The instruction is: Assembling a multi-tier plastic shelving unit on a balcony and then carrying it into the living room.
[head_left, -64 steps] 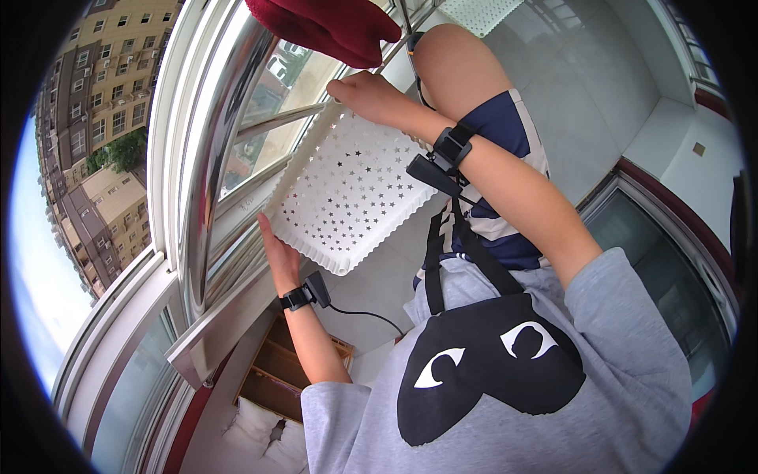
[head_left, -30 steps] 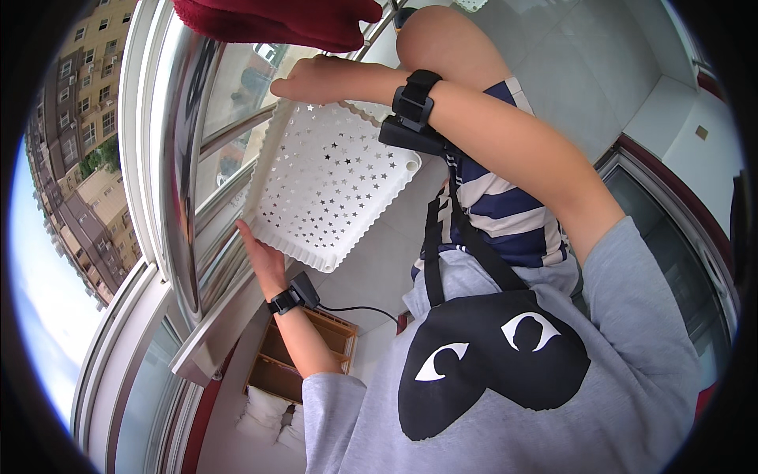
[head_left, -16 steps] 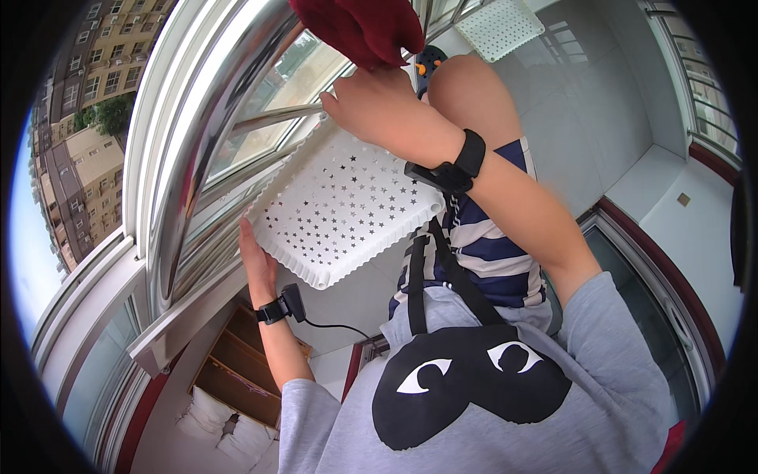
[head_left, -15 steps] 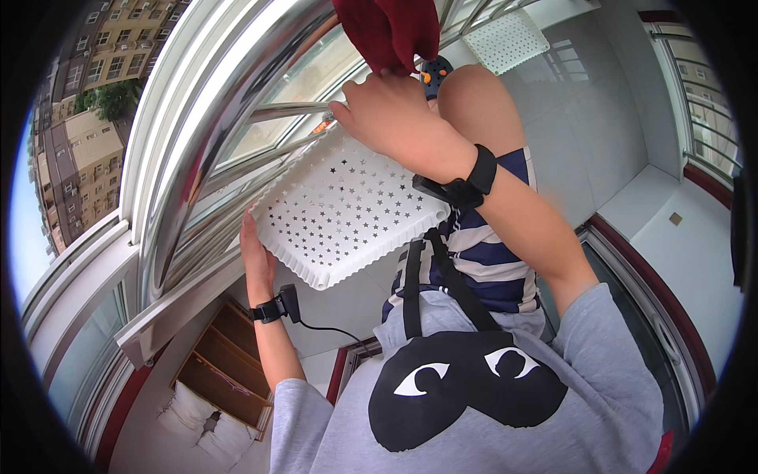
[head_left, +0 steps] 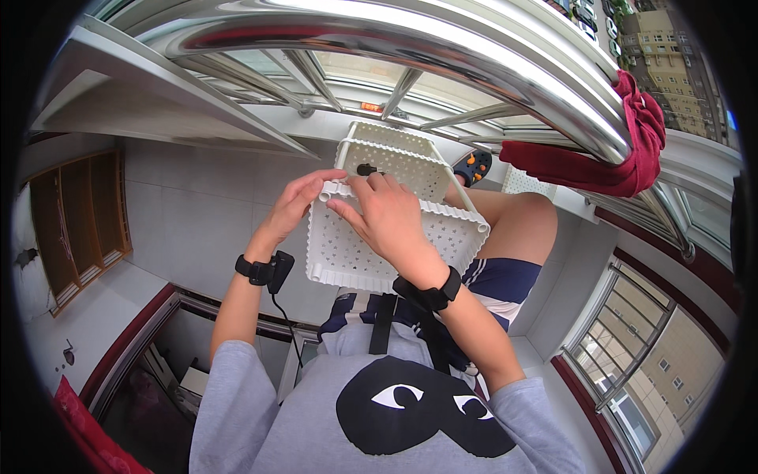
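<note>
Clamping our right hand point(head_left: 392, 215) over the scalloped rim of a star-pierced white plastic tray point(head_left: 351, 251), we are resting our left hand point(head_left: 292, 204) on its upper-left corner (how firmly, we are not able to tell). We are holding it slanted in front of us, a matching white plastic tray point(head_left: 410, 178) sitting beyond. Perhaps we are risking a slip or a bent corner, should uneven pressure be loading one side of smooth plastic. A grey tiled floor point(head_left: 197, 197) is spreading beneath; a dark red cloth point(head_left: 584, 166) is hanging on a curved polished steel rail point(head_left: 474, 63), and brown wooden shelves point(head_left: 75, 213) are showing at our left.
</note>
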The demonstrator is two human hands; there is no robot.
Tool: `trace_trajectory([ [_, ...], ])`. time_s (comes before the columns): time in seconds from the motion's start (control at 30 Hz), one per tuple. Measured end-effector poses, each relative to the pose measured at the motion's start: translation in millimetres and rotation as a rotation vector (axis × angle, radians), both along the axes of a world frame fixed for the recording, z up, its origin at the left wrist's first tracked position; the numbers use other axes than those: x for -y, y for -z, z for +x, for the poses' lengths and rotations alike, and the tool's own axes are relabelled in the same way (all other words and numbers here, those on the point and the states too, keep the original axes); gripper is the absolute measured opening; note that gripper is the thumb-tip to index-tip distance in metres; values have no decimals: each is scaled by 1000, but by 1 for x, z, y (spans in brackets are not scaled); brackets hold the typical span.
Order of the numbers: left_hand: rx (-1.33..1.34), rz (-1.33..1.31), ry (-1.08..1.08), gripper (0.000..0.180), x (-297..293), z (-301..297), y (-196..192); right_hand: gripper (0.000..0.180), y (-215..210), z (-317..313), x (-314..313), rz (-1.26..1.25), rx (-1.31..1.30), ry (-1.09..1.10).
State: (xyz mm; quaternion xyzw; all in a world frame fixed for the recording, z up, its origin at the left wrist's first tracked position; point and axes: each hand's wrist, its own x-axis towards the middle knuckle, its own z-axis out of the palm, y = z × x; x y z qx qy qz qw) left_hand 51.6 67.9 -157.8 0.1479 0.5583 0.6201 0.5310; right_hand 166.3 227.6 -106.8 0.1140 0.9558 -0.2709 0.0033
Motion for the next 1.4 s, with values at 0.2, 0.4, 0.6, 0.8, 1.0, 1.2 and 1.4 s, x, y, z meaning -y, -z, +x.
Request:
trace_trajectory([
  [0.2, 265, -29, -58, 48, 10, 4, 14, 48, 13, 4, 8, 16, 36, -4],
  [0.4, 250, -56, -24, 44, 21, 3, 23, 53, 16, 5, 12, 3, 119, 40],
  [0.6, 311, -40, -56, 51, 18, 5, 24, 52, 15, 8, 11, 8, 147, 88],
  [0.8, 301, -10, -24, 56, 13, 6, 16, 52, 14, 7, 7, -54, 141, 134],
  [1.0, 303, 19, -17, 52, 5, 6, 9, 52, 24, 7, 4, -27, 149, 168],
  [1.2, 186, -106, -8, 48, -3, 15, 3, 49, 24, 6, -6, 13, 91, 125],
  [1.4, -321, -171, 157, 55, -13, 7, -10, 33, 4, 23, -20, -104, -96, 29],
])
